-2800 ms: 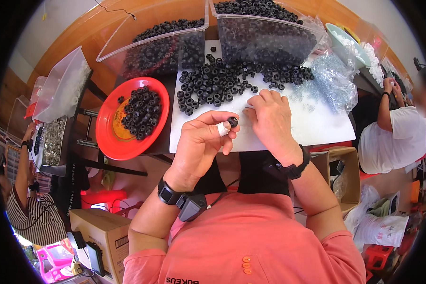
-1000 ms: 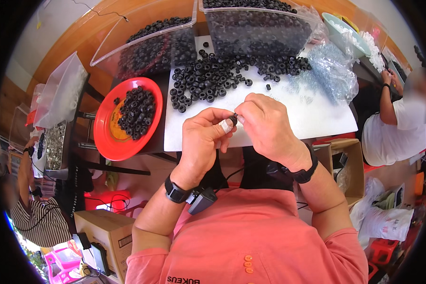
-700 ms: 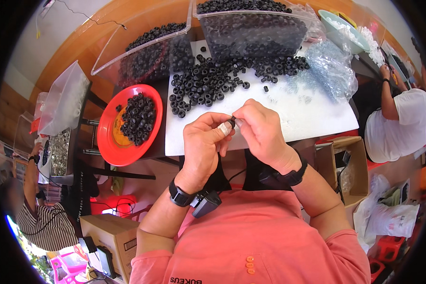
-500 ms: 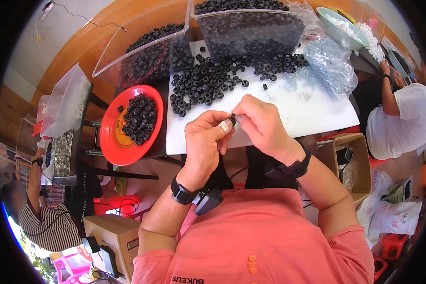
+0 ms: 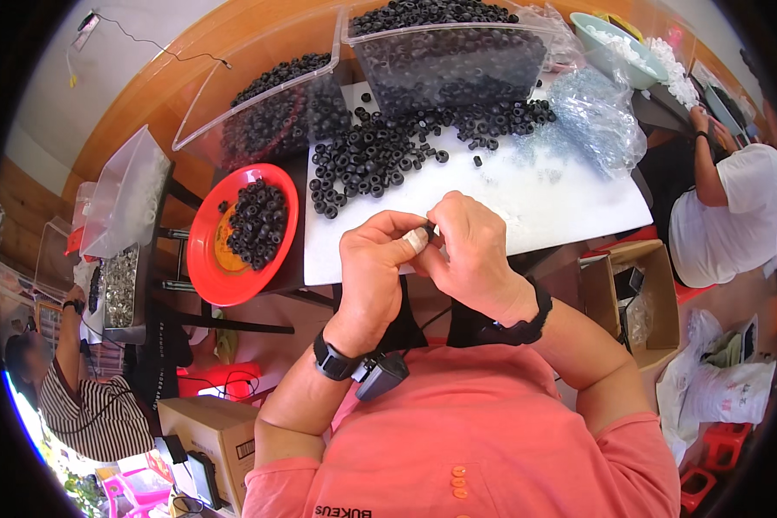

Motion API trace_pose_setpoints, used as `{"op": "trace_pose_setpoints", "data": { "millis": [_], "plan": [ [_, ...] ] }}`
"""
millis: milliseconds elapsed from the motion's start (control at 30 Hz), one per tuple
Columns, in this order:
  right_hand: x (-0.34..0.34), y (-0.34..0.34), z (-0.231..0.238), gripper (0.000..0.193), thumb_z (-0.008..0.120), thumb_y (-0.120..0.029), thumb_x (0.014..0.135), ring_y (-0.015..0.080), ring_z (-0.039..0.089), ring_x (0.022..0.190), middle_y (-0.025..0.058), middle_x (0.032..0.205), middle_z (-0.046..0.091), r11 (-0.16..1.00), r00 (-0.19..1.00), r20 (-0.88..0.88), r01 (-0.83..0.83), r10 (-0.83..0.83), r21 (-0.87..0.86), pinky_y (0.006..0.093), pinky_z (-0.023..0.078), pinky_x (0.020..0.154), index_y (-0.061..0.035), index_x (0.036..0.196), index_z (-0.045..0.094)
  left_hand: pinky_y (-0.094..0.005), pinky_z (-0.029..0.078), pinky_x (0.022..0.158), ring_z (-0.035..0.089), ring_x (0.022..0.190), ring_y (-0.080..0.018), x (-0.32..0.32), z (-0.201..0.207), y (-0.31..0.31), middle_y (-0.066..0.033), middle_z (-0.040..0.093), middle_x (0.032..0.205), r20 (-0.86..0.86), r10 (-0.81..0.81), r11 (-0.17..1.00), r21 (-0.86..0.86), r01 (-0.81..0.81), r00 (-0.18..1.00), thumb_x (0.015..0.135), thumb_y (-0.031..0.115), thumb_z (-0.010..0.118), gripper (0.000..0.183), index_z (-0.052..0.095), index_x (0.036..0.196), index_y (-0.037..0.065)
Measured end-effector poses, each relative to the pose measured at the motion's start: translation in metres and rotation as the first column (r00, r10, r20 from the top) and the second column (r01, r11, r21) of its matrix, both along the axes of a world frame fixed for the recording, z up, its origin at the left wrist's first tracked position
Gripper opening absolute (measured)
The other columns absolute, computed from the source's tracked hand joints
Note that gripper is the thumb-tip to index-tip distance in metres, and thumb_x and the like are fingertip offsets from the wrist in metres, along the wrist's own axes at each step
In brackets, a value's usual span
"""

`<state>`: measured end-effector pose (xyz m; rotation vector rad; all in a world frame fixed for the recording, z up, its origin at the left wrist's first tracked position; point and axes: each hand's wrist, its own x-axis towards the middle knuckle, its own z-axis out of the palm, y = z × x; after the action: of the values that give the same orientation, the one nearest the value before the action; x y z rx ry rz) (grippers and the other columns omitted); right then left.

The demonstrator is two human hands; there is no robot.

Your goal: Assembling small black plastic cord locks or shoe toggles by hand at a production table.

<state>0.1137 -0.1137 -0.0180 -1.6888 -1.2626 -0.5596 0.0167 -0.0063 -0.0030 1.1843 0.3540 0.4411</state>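
A small black ring-like piece (image 5: 431, 229) shows between my fingertips, mostly covered by them. My left hand (image 5: 373, 268) pinches it; white wrapping is around the thumb tip. On the piece's other side, the fingers of my right hand (image 5: 476, 257) are pressed together against it. Both hands are over the near edge of a white board (image 5: 570, 211). Beyond them, many loose black ring-shaped pieces (image 5: 367, 155) are heaped on the board. To the left, a red plate (image 5: 200, 268) holds another pile of black pieces (image 5: 259, 226).
Two clear bins, one at far left (image 5: 276, 116) and one at far centre (image 5: 449, 73), hold black pieces. A clear plastic bag (image 5: 600, 121) and a pale green bowl (image 5: 589, 36) are at far right. People sit on both sides; an open cardboard box (image 5: 660, 319) stands right.
My right hand has come slightly nearer to me and turned, its fingers closing in at the piece. My left hand still pinches there. The whole view has shifted a little.
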Motion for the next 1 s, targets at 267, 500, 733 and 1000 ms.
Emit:
{"op": "trace_pose_setpoints", "data": {
  "millis": [267,500,733,1000],
  "plan": [
    [0.011,-0.006,0.01,0.029,0.072,-0.007,0.064,0.0306,0.055,0.058,0.0093,0.068,0.051,0.996,0.991,0.098,-0.09,0.092,-0.029,0.0415,0.043,0.052,-0.0066,0.079,0.047,-0.0224,0.046,0.047,0.063,0.062,-0.0144,-0.011,0.009,0.01,-0.0106,0.071,0.081,-0.144,-0.179,0.982,0.03,0.185,0.973,0.095,0.008,0.065,0.016,0.07,0.097,-0.006],
    [0.006,0.001,0.008,0.028,0.072,-0.005,0.064,0.0319,0.056,0.055,0.0106,0.065,0.053,0.967,0.967,-0.004,-0.254,0.254,-0.035,0.0413,0.043,0.049,-0.0067,0.076,0.047,-0.0216,0.042,0.044,0.062,0.06,-0.0129,-0.016,0.0,0.013,-0.01,0.069,0.075,-0.072,-0.181,0.982,0.031,0.184,0.981,0.096,0.009,0.065,0.016,0.071,0.095,-0.005],
    [-0.008,-0.004,0.0,0.026,0.075,-0.008,0.07,0.0316,0.059,0.061,0.0112,0.073,0.056,0.975,0.973,-0.051,-0.224,0.223,-0.011,0.0413,0.045,0.055,-0.0063,0.081,0.051,-0.0209,0.041,0.046,0.059,0.057,-0.0093,-0.031,0.007,0.018,-0.0069,0.068,0.071,-0.164,-0.071,0.969,0.221,0.107,0.984,0.093,0.009,0.065,0.015,0.071,0.095,-0.004],
    [0.071,-0.042,0.01,0.014,0.072,-0.01,0.074,0.0297,0.061,0.072,0.0096,0.078,0.06,0.918,0.93,0.2,0.347,-0.31,-0.193,0.0415,0.047,0.063,-0.0066,0.083,0.062,-0.0265,0.048,0.061,0.058,0.071,-0.0121,-0.065,0.046,0.106,-0.0053,0.068,0.083,-0.202,0.594,0.564,0.795,-0.224,0.779,0.085,0.006,0.073,0.016,0.071,0.099,0.0]
  ]
}}
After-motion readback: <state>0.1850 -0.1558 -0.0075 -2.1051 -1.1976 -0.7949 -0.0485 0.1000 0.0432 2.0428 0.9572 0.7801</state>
